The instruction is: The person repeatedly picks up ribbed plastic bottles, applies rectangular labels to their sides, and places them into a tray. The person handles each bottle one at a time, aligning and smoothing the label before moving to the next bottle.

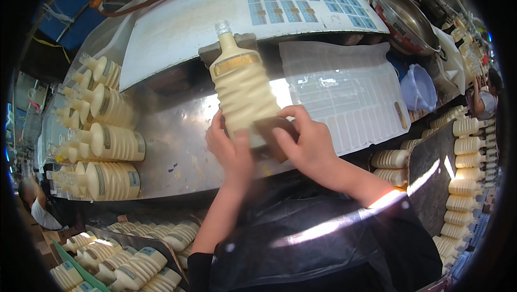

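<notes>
A cream bottle (242, 92) with wavy ridges, a gold band and a clear threaded neck lies in front of me, its neck pointing away. Its shoulder rests by a dark cradle-like block (210, 54). My left hand (230, 149) is closed around the lower left side of the bottle, its thumb smeared by motion over a pale patch near the base. In my right hand (309, 144) is a flat brown pad (276, 130), pinched between thumb and fingers and pressed to the bottle's lower right end. The pad hides part of the base.
Blue label sheets (283, 5) lie on a white board (177, 33) beyond the metal worktop (167, 122). A translucent label sheet (344, 92) is at right, near a purple bucket (418, 88) and large pan (404, 17). Similar bottles (116, 141) are stacked left; more stand in crates below.
</notes>
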`<state>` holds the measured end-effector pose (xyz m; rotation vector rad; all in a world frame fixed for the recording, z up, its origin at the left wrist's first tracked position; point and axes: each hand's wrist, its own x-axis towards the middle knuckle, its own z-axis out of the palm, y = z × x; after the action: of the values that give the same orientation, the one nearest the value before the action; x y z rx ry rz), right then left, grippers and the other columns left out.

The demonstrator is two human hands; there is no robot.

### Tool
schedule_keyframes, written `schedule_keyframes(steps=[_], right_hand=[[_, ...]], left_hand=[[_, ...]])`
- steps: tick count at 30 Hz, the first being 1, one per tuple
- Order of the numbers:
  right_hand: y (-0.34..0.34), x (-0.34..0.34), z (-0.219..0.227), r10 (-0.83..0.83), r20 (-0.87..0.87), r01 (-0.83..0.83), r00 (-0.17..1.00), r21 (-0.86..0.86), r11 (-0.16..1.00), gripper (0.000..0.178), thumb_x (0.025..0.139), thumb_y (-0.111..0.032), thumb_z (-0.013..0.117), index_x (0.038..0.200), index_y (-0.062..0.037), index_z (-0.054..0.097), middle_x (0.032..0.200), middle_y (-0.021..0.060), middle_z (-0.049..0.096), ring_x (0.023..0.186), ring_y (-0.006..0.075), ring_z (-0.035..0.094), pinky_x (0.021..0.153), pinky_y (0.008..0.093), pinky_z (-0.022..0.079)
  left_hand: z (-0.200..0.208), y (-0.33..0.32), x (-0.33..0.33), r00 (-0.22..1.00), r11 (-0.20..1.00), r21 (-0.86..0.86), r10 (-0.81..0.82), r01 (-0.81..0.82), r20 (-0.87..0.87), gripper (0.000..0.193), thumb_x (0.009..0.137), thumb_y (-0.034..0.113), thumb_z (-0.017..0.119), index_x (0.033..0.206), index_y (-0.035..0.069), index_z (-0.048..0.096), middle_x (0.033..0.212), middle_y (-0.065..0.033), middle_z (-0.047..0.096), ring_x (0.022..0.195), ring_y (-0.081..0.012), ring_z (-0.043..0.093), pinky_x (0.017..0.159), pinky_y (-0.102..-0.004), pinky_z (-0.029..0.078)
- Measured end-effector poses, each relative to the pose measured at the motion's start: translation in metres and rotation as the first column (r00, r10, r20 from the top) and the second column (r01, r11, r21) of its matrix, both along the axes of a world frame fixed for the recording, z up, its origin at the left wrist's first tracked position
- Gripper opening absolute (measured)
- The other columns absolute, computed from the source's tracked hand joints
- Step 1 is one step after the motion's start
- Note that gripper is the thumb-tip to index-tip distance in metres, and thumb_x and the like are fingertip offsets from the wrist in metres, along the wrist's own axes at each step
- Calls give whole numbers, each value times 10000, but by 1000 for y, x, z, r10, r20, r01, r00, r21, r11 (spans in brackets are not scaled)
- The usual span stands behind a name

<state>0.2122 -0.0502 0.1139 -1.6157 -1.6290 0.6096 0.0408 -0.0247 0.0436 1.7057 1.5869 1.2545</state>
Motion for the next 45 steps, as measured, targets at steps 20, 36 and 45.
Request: schedule_keyframes(steps=[20, 36, 45], right_hand=[[4, 28, -15, 48, 15, -50, 999, 343, 938, 248, 831, 4, 740, 1068, -67, 713, 962, 84, 752, 856, 196, 713, 732, 337, 539], [-6, -13, 39, 181, 484, -458, 856, 549, 699, 252, 718, -94, 673, 962, -33, 670, 853, 48, 611, 735, 205, 631, 631, 338, 460], [2, -7, 40, 129, 441, -311, 888, 371, 875, 211, 843, -122, 723, 1047, -74, 702, 742, 82, 687, 629, 273, 682, 583, 383, 512]], left_hand=[[-10, -5, -25, 989, 978, 145, -148, 147, -8, 767, 792, 318, 809, 1429, -1, 526, 1291, -168, 583, 1227, -345, 537, 1082, -462, 400], [23, -7, 11, 974, 911, 409, 53, 42, -218, 561, 793, 163, 758, 1324, 21, 648, 1106, -106, 620, 1066, -298, 569, 993, -429, 412], [19, -8, 4, 987, 935, 347, -21, 76, -159, 715, 684, 185, 860, 1343, 21, 636, 1133, -112, 618, 1090, -303, 565, 1006, -422, 418]])
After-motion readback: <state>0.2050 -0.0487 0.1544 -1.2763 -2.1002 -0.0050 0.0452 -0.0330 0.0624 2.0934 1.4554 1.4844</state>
